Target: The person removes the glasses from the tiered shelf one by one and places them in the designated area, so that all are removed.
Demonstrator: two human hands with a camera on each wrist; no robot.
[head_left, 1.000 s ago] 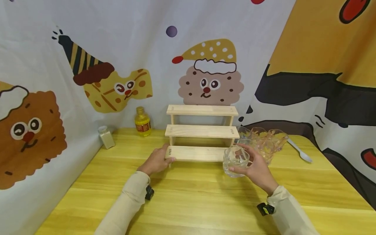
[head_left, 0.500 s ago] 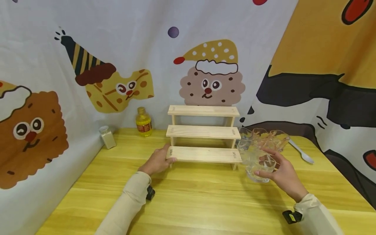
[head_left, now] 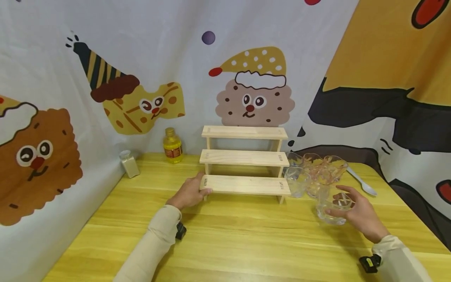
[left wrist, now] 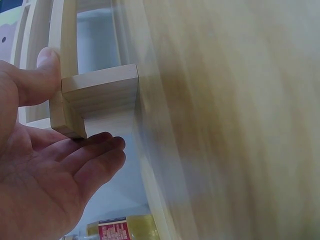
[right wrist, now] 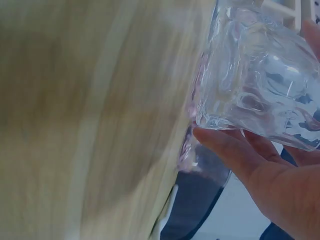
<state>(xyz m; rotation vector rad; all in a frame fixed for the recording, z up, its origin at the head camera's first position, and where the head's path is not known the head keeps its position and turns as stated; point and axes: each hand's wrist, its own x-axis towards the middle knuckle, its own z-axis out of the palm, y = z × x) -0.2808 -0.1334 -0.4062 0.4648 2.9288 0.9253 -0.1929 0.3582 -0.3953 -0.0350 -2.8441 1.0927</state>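
A three-tier wooden display shelf [head_left: 244,184] stands near the back of the table in the head view. My left hand [head_left: 189,192] grips the left end of its lowest board, thumb on top and fingers underneath, as the left wrist view also shows. To the right of the shelf, my right hand [head_left: 364,215] holds a clear drinking glass [head_left: 325,211] from the side, between thumb and fingers. The right wrist view shows this glass [right wrist: 260,80] large, its faceted wall see-through. Behind it a second clear glass [head_left: 296,182] stands beside the shelf.
Several pink-tinted glasses [head_left: 331,168] are grouped at the back right. A white plastic spoon [head_left: 363,183] lies beyond them. At the back left are a yellow oil bottle [head_left: 172,147] and a small jar [head_left: 129,164]. A printed cloth [head_left: 148,39] hangs behind the table.
My right hand has carried the clear glass from the front right of the lowest board out to the right. My left hand keeps its grip on the board.
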